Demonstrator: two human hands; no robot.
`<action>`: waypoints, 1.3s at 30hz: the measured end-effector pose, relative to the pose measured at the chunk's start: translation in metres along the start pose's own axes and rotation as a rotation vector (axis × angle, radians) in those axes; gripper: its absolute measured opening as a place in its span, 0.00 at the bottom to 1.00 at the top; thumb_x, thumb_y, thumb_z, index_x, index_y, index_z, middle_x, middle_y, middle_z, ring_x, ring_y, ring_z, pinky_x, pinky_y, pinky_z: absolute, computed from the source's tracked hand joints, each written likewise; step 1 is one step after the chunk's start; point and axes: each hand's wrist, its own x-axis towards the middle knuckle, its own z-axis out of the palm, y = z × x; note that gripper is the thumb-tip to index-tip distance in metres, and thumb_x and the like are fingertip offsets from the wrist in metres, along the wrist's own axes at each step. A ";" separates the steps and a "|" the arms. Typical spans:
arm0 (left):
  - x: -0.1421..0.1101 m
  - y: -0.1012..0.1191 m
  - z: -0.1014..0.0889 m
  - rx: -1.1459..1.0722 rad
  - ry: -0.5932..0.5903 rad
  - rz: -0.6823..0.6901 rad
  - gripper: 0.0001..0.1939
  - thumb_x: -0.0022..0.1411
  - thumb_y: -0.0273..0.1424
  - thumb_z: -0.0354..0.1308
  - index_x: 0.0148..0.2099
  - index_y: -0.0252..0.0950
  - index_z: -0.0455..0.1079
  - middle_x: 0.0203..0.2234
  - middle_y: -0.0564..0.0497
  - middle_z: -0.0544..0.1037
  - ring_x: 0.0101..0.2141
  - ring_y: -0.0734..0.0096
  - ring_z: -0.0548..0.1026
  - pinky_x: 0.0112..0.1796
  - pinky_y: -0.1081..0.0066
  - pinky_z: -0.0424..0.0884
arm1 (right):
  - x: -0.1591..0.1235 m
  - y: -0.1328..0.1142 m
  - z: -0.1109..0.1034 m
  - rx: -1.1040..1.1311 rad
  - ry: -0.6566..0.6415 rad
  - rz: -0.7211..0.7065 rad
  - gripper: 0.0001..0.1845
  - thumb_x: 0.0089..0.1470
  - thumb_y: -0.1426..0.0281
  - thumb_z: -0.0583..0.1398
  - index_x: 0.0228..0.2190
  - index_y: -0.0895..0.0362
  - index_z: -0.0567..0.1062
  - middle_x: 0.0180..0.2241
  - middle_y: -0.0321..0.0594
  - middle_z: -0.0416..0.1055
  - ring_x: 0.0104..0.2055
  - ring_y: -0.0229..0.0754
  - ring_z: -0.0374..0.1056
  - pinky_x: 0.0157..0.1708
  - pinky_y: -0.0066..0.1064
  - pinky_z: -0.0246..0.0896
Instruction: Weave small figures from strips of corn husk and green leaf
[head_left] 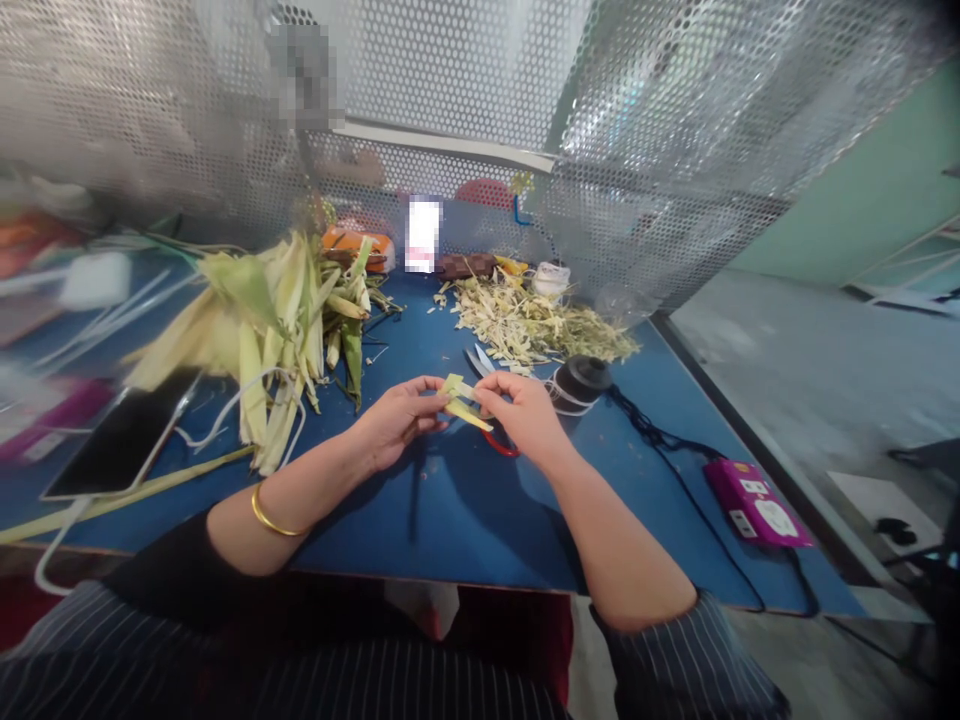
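Note:
Over the middle of the blue table, my left hand (403, 418) pinches a folded strip of pale green corn husk (466, 412) between thumb and fingers. My right hand (517, 408) closes its thumb and forefinger on the other end of the same strip. One end of the strip slants down to the right below my fingers. Scissors (477, 358) with red handles lie on the table behind and beneath my right hand, which partly hides them. A black spool (581, 382) with white cord stands just right of that hand.
Corn husks (281, 310) are heaped on the left, near a phone (124, 435) with a white cable. Husk scraps (536, 322) spread along the back right. A purple packet (757, 503) and black cords lie at the right edge. Perforated metal mesh (465, 70) walls the back.

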 end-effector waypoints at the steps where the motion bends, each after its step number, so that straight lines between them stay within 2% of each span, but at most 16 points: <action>1: 0.000 0.000 0.000 0.002 0.001 0.004 0.08 0.53 0.24 0.63 0.37 0.33 0.68 0.19 0.57 0.71 0.14 0.89 0.60 0.34 0.75 0.70 | 0.000 0.000 0.000 0.018 -0.006 0.000 0.08 0.51 0.67 0.58 0.26 0.57 0.74 0.21 0.34 0.70 0.24 0.36 0.66 0.29 0.29 0.60; 7: 0.001 -0.005 0.000 0.152 -0.005 0.038 0.12 0.49 0.27 0.66 0.37 0.32 0.69 0.25 0.51 0.75 0.23 0.81 0.70 0.29 0.77 0.66 | -0.001 0.001 0.005 -0.090 0.028 -0.052 0.06 0.51 0.67 0.58 0.27 0.56 0.73 0.21 0.34 0.71 0.25 0.36 0.66 0.29 0.29 0.59; 13: 0.002 -0.008 -0.002 0.253 0.021 0.128 0.15 0.49 0.31 0.65 0.39 0.33 0.68 0.23 0.52 0.75 0.18 0.83 0.64 0.20 0.78 0.55 | -0.003 0.000 0.004 -0.143 -0.018 -0.050 0.05 0.50 0.67 0.59 0.26 0.55 0.73 0.23 0.34 0.72 0.25 0.36 0.66 0.28 0.28 0.58; 17: 0.001 -0.008 -0.001 0.336 0.022 0.156 0.17 0.48 0.32 0.66 0.40 0.33 0.68 0.19 0.55 0.72 0.17 0.82 0.61 0.19 0.78 0.51 | -0.003 -0.002 0.003 -0.179 -0.009 -0.064 0.05 0.50 0.67 0.59 0.26 0.55 0.72 0.22 0.33 0.71 0.25 0.36 0.66 0.28 0.28 0.57; 19: 0.001 -0.008 0.000 0.366 0.010 0.162 0.17 0.47 0.32 0.66 0.41 0.32 0.69 0.18 0.55 0.70 0.17 0.82 0.60 0.19 0.77 0.50 | -0.004 -0.003 0.005 -0.158 0.000 -0.058 0.04 0.50 0.67 0.59 0.29 0.55 0.71 0.22 0.32 0.71 0.24 0.36 0.66 0.29 0.29 0.57; 24: -0.002 -0.009 0.001 0.466 -0.030 0.163 0.12 0.51 0.33 0.62 0.36 0.29 0.75 0.19 0.54 0.67 0.18 0.82 0.57 0.19 0.76 0.50 | -0.004 -0.002 0.009 -0.107 -0.007 -0.057 0.11 0.54 0.65 0.57 0.40 0.54 0.67 0.21 0.31 0.71 0.23 0.37 0.66 0.28 0.29 0.57; 27: -0.004 -0.009 0.001 0.562 -0.035 0.180 0.11 0.51 0.33 0.60 0.34 0.30 0.76 0.16 0.56 0.65 0.17 0.82 0.56 0.20 0.75 0.52 | -0.004 -0.001 0.009 -0.193 -0.031 -0.092 0.11 0.56 0.61 0.55 0.34 0.54 0.73 0.21 0.32 0.70 0.23 0.36 0.64 0.27 0.29 0.55; 30: -0.005 -0.010 0.001 0.655 -0.064 0.173 0.11 0.51 0.32 0.59 0.34 0.30 0.76 0.16 0.56 0.66 0.17 0.81 0.58 0.20 0.75 0.53 | -0.004 -0.003 0.009 -0.235 -0.021 -0.150 0.12 0.53 0.61 0.58 0.27 0.55 0.77 0.25 0.36 0.69 0.27 0.36 0.65 0.29 0.29 0.56; 33: -0.007 -0.009 0.003 0.709 -0.106 0.131 0.10 0.52 0.33 0.59 0.33 0.31 0.75 0.13 0.57 0.64 0.16 0.81 0.57 0.19 0.76 0.52 | -0.003 -0.005 0.009 -0.155 -0.049 -0.104 0.06 0.48 0.67 0.62 0.25 0.56 0.77 0.27 0.36 0.69 0.28 0.35 0.64 0.29 0.28 0.57; 36: -0.009 -0.009 0.005 0.732 -0.148 0.091 0.10 0.52 0.35 0.58 0.27 0.32 0.73 0.11 0.58 0.62 0.15 0.81 0.57 0.18 0.76 0.52 | -0.002 -0.006 0.008 -0.010 -0.098 0.013 0.05 0.46 0.69 0.62 0.22 0.57 0.74 0.22 0.34 0.68 0.24 0.33 0.60 0.25 0.27 0.55; 39: -0.008 -0.010 0.004 0.732 -0.209 0.065 0.10 0.52 0.35 0.58 0.29 0.32 0.74 0.12 0.57 0.62 0.15 0.80 0.57 0.18 0.76 0.54 | -0.001 -0.006 0.007 0.231 -0.013 0.068 0.07 0.48 0.67 0.61 0.23 0.57 0.72 0.18 0.31 0.64 0.20 0.31 0.58 0.23 0.26 0.54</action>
